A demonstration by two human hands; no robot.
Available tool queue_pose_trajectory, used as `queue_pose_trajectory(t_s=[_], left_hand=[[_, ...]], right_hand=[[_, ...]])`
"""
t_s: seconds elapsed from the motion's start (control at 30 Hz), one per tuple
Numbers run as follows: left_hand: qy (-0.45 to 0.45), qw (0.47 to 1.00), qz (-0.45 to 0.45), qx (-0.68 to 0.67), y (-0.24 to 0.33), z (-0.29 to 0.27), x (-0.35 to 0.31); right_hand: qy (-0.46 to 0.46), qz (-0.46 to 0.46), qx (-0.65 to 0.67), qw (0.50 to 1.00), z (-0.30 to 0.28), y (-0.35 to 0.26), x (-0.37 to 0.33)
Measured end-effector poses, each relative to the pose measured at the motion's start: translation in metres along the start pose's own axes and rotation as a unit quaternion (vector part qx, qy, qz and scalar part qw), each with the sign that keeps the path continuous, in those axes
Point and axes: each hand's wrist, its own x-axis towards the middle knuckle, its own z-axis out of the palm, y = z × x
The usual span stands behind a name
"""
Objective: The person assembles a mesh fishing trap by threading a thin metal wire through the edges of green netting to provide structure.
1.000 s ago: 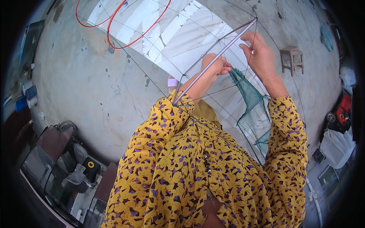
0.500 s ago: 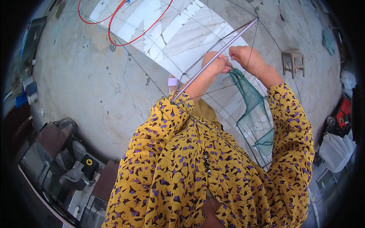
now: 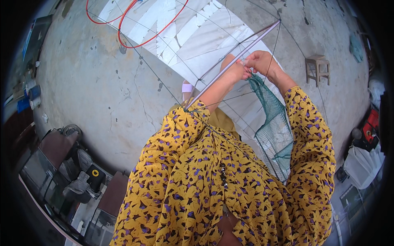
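Note:
My left hand [image 3: 237,71] reaches through a frame of thin metal rods [image 3: 234,65] and is closed on the gathered top edge of a green net [image 3: 269,102]. Its fingertips touch those of my right hand [image 3: 262,63], which is pinched close beside it. What the right fingers hold is too small to make out. From the hands the net hangs down toward my right sleeve, its mesh see-through. Dark cords [image 3: 160,82] run taut from the rod ends and cross in front of the floor.
A white patched sheet [image 3: 197,37] lies on the concrete floor, with red hoops [image 3: 137,46] above it at the upper left. There is a small wooden stool [image 3: 317,69] on the right. Brown-seated chairs [image 3: 59,147] stand lower left, and a white bag [image 3: 363,166] is at the right.
My right hand has come slightly left, and its fingers now meet those of my left hand. The right forearm and the net have shifted a little left as well.

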Motion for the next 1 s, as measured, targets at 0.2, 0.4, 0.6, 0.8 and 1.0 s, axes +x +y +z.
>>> queue_pose_trajectory(t_s=[0.2, 0.4, 0.6, 0.8, 1.0], left_hand=[[-0.028, 0.999, -0.021, -0.037, -0.007, -0.007, 0.006], [-0.046, 0.995, -0.049, -0.073, -0.006, -0.005, 0.006], [-0.056, 0.996, -0.046, -0.047, 0.0, -0.005, 0.0], [-0.065, 0.998, -0.006, -0.021, 0.004, -0.004, -0.001], [-0.055, 0.997, 0.049, -0.002, 0.005, -0.001, -0.007]], right_hand=[[0.024, -0.032, 0.049, 0.998, 0.003, -0.011, -0.007], [-0.094, -0.04, 0.03, 0.994, -0.007, -0.001, 0.0], [0.006, -0.169, -0.294, 0.941, -0.002, -0.019, -0.007], [-0.005, -0.103, -0.065, 0.992, -0.009, -0.035, -0.016], [0.011, -0.173, -0.003, 0.985, 0.002, -0.039, -0.033]])
